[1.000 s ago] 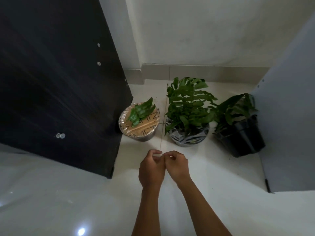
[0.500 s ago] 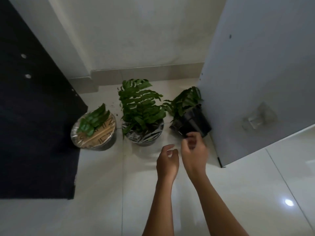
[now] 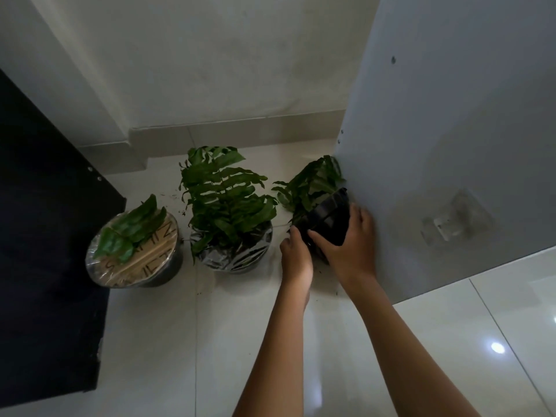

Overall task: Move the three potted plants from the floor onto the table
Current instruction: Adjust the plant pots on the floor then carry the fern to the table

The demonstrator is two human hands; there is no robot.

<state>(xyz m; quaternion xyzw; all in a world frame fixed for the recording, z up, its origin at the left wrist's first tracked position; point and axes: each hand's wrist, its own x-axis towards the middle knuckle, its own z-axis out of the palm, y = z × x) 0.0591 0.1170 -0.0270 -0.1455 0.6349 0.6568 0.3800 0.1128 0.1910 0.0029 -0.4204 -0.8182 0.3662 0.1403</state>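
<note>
Floor-level, both hands (image 3: pixel 328 251) seemingly clasp the tilted black pot (image 3: pixel 326 219).

**Both hands on the black pot**

We reach both bare arms forward and down. Our right hand (image 3: pixel 352 242) wraps the black pot (image 3: pixel 328 219) from its right side, fingers spread across its wall. Our left hand (image 3: pixel 296 257) presses against the pot's lower left side, fingers curled.

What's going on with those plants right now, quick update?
Both hands on the black pot: left hand at its near side, right hand wrapped over it. Pot tilted, hard against the grey panel. Two other pots still on the floor.
</note>
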